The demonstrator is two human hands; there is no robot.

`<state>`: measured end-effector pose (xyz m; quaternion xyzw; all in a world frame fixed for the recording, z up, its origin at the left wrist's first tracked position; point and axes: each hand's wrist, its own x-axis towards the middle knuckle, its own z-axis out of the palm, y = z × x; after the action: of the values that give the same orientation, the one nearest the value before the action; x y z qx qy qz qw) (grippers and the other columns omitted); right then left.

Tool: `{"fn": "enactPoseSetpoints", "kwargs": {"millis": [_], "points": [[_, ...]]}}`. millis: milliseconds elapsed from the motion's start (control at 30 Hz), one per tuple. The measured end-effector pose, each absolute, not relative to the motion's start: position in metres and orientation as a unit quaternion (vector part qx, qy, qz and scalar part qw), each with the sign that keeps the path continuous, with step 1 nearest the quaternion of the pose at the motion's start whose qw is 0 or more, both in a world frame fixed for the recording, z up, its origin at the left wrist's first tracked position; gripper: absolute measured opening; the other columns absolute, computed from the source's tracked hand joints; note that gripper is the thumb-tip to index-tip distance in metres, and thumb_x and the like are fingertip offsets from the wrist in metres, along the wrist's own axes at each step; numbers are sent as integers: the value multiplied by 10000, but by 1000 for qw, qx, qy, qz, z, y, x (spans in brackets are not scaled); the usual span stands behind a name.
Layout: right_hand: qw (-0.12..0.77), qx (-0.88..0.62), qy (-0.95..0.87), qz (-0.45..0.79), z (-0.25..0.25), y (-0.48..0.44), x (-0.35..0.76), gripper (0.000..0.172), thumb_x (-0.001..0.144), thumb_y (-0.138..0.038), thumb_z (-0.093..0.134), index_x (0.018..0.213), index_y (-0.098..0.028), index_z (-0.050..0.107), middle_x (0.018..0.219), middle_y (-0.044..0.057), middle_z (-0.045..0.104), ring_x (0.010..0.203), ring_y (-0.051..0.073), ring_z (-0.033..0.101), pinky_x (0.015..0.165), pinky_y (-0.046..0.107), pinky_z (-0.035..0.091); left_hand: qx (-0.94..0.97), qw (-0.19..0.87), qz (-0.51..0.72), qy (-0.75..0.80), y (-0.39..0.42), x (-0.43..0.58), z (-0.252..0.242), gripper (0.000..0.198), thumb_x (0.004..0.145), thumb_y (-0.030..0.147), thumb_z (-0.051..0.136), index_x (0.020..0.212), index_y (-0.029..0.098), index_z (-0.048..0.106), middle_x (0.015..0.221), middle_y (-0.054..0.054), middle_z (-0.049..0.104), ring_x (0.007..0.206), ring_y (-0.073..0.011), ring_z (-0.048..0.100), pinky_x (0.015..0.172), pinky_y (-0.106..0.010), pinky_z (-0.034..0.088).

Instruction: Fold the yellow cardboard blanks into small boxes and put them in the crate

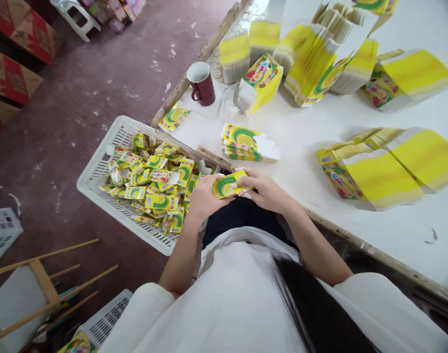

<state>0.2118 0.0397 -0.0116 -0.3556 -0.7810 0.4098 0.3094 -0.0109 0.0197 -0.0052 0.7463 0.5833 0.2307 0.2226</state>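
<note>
Between my two hands, just off the table's edge, is a small yellow and green carton (pixel 225 185). My left hand (pixel 206 197) grips its left end, and the fingers of my right hand (pixel 262 190) close on its right end. Right in front of them on the table lies a short stack of flat cartons (pixel 246 143) with white flaps. Left of my left hand, a white plastic basket (pixel 98 190) holds a heap of small yellow cartons (pixel 159 200), some with flaps sticking out.
A maroon mug (pixel 201 84) and a single flat carton (pixel 174 116) stand near the table's left edge. Bundles of flat cartons (pixel 383 169) spread over the white table (pixel 297 142). An upturned wooden stool (pixel 43 282) and red boxes (pixel 23 34) are on the floor at left.
</note>
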Motion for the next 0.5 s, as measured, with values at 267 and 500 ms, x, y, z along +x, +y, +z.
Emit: {"fn": "enactPoseSetpoints", "kwargs": {"millis": [267,500], "points": [[378,-404,-741,380,-23,31,203,515,900,-198,603,1388,-208,439,1403,193,532,1354,319,519,1094,522,475,754,166,231,592,20,5,0,585,738,555,821,1146,190,618,1072,-116,739,1043,-323,688,970,-457,520],[415,-386,-715,409,-24,31,204,476,916,-408,684,1321,-228,510,1254,140,613,1165,321,606,994,479,522,752,200,186,599,9,15,-12,659,729,447,848,1255,168,564,1204,-150,717,1152,-343,658,1044,-508,482]]}}
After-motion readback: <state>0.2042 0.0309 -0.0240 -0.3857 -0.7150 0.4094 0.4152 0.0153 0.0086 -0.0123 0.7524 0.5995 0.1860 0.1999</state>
